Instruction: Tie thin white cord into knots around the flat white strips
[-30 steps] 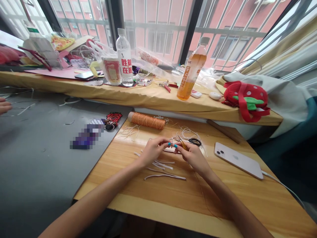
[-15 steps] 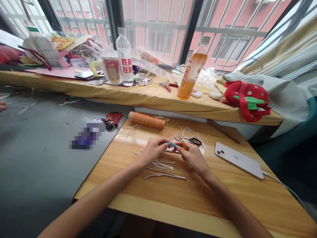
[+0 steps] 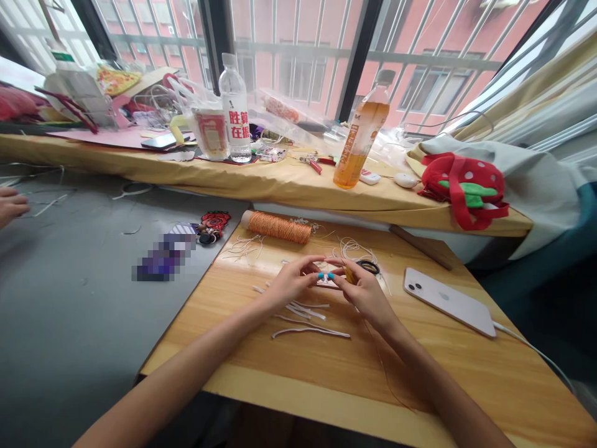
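Left hand (image 3: 290,284): thumb and forefinger pinching a small knotted cord piece (image 3: 326,280) above the wooden table (image 3: 289,379)
Right hand (image 3: 361,289): fingertips pinching the same piece from the other side; an orange thread (image 3: 379,354) trails off along the forearm
Slip risk: the piece is tiny; a loosened pinch would likely let the knot slacken
Snag risk: the trailing thread could catch on the scissors (image 3: 368,267) just beside the right hand; the white strips (image 3: 310,331) lie near the wrists

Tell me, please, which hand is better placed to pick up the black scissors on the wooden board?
Probably the right hand. The scissors lie just beyond its knuckles, while the left hand is farther away across the small knotted piece that both hands pinch, so one hand must release first.
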Motion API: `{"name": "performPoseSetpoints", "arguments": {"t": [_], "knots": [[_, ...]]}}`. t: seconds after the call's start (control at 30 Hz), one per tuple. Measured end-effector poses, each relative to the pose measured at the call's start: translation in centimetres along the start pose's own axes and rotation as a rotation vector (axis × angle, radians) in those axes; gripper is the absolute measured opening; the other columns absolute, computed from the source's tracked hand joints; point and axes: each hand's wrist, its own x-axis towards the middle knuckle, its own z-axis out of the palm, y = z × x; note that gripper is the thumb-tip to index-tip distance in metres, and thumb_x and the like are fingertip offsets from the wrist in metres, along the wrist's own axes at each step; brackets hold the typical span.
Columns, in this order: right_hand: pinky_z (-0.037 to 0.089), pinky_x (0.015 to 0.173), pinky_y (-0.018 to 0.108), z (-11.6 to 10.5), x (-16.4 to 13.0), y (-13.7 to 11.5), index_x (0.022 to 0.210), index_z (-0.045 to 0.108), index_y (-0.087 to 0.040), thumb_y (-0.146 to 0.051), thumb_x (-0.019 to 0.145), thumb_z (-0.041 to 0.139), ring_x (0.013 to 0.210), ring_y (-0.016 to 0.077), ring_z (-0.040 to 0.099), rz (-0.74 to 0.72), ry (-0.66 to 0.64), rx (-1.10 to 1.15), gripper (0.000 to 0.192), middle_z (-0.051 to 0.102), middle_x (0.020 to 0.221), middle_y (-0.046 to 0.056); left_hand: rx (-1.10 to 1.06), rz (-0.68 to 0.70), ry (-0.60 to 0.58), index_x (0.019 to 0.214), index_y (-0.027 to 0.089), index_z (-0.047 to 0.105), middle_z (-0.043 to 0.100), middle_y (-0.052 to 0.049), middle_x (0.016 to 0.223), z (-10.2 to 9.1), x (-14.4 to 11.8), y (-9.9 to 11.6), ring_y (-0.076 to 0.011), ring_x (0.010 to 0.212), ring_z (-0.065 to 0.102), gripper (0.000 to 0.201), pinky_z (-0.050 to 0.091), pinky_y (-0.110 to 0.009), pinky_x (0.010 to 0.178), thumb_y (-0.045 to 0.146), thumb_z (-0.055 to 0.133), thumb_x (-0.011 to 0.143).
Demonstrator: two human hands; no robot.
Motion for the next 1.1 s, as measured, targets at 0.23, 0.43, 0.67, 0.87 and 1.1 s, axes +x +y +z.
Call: {"name": "performPoseSetpoints", "arguments": {"t": [0.23,0.43,0.67,0.87,1.1], "knots": [[0.023,0.035,0.018,-0.1,0.0,0.0,0.099,0.052,-0.018,-0.032,0.074,0.05,0.036,0.0028,0.029,0.082,-0.012,0.033,0.029,0.051,0.065,-0.002,0.174,0.026,0.048,0.113,0.012,0.043,0.058,-0.004,0.079,0.4,-0.3,0.8,-0.0109,0.07,0.052,0.042,0.041,-0.023,0.066,0.014,0.052,0.073],[0.021,0.035,0.018,-0.1,0.1,-0.2,0.093,0.056,-0.016,-0.034,0.073,0.052,0.036,0.0031,0.027,0.106,-0.036,0.09,0.027,0.047,0.057,-0.004,0.351,0.125,0.06,0.096,0.012,0.054,0.06,-0.006,0.083,0.6,-0.5,1.1,-0.0119,0.071,0.053,0.022,0.041,-0.024,0.068,0.014,0.051,0.075],[0.023,0.035,0.019,-0.1,0.1,-0.7,0.096,0.057,-0.015,-0.035,0.069,0.057,0.036,0.0015,0.028,0.157,-0.085,0.178,0.033,0.056,0.069,-0.001,0.478,0.222,0.131,0.08,0.013,0.059,0.06,-0.003,0.075,0.5,-0.9,1.1,-0.0117,0.069,0.052,0.01,0.039,-0.022,0.064,0.018,0.05,0.077],[0.035,0.042,0.021,-0.2,0.2,-0.6,0.092,0.06,-0.015,-0.028,0.07,0.056,0.038,0.0042,0.042,0.16,-0.108,0.145,0.026,0.059,0.07,0.0,0.435,0.14,0.13,0.079,0.014,0.06,0.054,0.001,0.061,0.3,-0.6,0.9,-0.0084,0.056,0.046,0.016,0.035,-0.018,0.056,0.02,0.045,0.079],[0.043,0.055,0.025,-0.3,0.2,-0.2,0.102,0.057,-0.017,-0.029,0.072,0.055,0.045,0.0071,0.052,0.102,-0.17,0.103,0.032,0.06,0.081,0.001,0.382,0.062,0.143,0.078,0.014,0.059,0.05,0.002,0.058,0.1,-0.5,0.8,-0.0074,0.051,0.042,0.02,0.033,-0.018,0.051,0.024,0.042,0.079]]}}
